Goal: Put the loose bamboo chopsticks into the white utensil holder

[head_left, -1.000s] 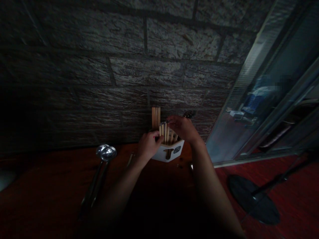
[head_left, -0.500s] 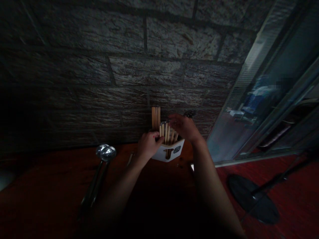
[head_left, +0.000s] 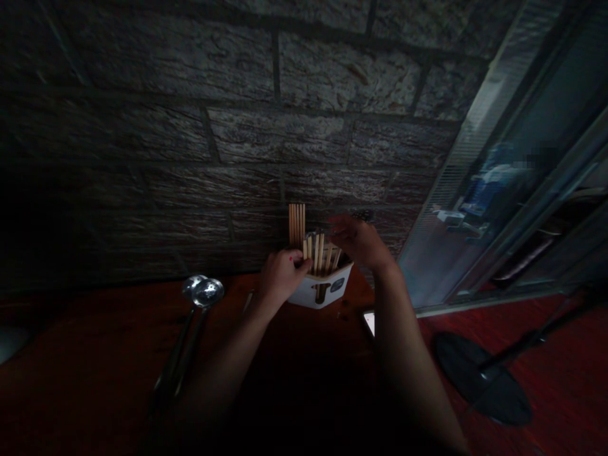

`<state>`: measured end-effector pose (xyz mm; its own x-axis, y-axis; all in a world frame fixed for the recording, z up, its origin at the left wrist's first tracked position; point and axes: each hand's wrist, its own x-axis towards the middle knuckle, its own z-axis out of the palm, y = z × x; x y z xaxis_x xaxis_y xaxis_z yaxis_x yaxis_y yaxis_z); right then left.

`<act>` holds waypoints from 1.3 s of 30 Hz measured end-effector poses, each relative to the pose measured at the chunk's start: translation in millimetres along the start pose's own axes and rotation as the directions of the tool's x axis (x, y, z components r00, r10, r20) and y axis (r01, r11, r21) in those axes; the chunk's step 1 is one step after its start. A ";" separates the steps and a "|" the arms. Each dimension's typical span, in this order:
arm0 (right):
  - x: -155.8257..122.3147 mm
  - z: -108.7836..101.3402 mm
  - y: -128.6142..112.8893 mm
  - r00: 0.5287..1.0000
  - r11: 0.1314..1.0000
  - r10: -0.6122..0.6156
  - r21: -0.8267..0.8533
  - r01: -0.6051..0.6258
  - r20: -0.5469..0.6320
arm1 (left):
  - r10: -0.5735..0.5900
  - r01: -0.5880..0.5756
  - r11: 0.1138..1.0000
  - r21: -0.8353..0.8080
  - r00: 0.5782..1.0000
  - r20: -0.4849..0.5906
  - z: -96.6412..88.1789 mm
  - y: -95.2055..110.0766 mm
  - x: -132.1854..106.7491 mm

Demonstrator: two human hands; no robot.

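Observation:
A white chopstick holder [head_left: 304, 296] with a cut-out in its front stands on the wooden table, close to the wall. Several pale chopsticks [head_left: 319, 256] rise from it. Taller brown chopsticks [head_left: 297, 225] stand together at its back left. My left hand [head_left: 281, 275] is closed on the holder's left side, its thumb by the front rim and the nearest chopsticks. Over the right side hovers my right hand [head_left: 360, 242], fingers loosely curved and apart, with nothing visible in them. Its fingertips are near the chopstick tops.
Two metal ladles [head_left: 208, 293] lie to the left on the table [head_left: 114, 329]. A phone with a lit screen [head_left: 369, 322] is by my right forearm. The stone wall [head_left: 247, 139] rises behind. On the right are a glass door [head_left: 439, 234] and a black round stand base [head_left: 482, 378].
My right hand has shifted slightly right, away from the pale chopsticks, and more of the phone shows. My left hand stays at the holder.

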<state>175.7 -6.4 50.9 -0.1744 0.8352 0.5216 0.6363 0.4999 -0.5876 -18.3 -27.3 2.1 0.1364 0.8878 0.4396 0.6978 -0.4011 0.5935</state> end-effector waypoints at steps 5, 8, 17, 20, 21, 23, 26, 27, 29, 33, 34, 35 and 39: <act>-1.4 -3.4 3.9 0.999 0.999 0.036 0.001 -0.036 -0.004 | -0.006 0.006 0.999 -0.036 1.000 -0.002 -1.2 -0.2 0.5; -0.9 -2.4 6.9 0.999 0.999 0.046 0.013 -0.047 0.021 | -0.006 0.006 0.999 -0.042 1.000 0.001 -1.7 0.3 0.7; -1.4 -2.5 5.6 0.994 0.995 0.074 -0.069 -0.069 0.082 | 0.014 -0.014 0.999 -0.029 1.000 0.000 -2.2 1.2 1.3; -1.5 -0.7 2.0 0.996 0.997 0.059 -0.061 -0.055 0.061 | 0.012 -0.013 1.000 -0.024 1.000 -0.005 -2.5 0.9 1.3; -1.4 0.6 0.0 0.998 0.997 0.036 -0.064 -0.033 0.044 | 0.007 -0.007 1.000 -0.021 1.000 -0.008 -2.7 1.0 1.3; -0.7 4.2 -4.6 0.999 0.996 -0.037 -0.077 0.037 0.014 | -0.006 0.005 1.000 -0.019 1.000 -0.013 -2.9 1.5 1.4; 0.9 10.3 -9.5 0.994 0.989 -0.113 -0.096 0.112 -0.002 | 0.000 -0.002 0.999 -0.042 0.999 -0.037 -2.6 2.5 1.8; 1.5 11.8 -9.9 0.992 0.987 -0.125 -0.099 0.124 0.001 | 0.010 -0.013 0.998 -0.054 0.998 -0.056 -2.2 2.6 2.0; 2.4 13.5 -8.8 0.990 0.986 -0.139 -0.095 0.140 0.017 | 0.038 -0.047 0.995 -0.083 0.994 -0.100 -0.6 1.9 2.7; 3.3 13.1 -3.6 0.988 0.986 -0.149 -0.066 0.152 0.049 | 0.054 -0.079 0.984 -0.160 0.987 -0.152 6.8 -2.9 4.6; 3.4 12.9 -2.6 0.988 0.987 -0.145 -0.065 0.148 0.049 | 0.047 -0.073 0.982 -0.173 0.987 -0.151 9.1 -4.5 5.0; 3.4 12.7 -2.0 0.989 0.987 -0.143 -0.066 0.146 0.045 | 0.041 -0.067 0.982 -0.177 0.988 -0.149 11.4 -5.8 5.3; 3.2 12.2 -2.4 0.987 0.986 -0.158 -0.039 0.160 0.043 | 0.036 -0.054 0.987 -0.153 0.993 -0.116 15.9 -7.2 5.3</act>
<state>164.4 -2.2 46.3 -0.3047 0.7548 0.5809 0.6289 0.6175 -0.4725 -11.4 -16.0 -10.5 0.0789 0.8403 0.5364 0.5737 -0.4783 0.6650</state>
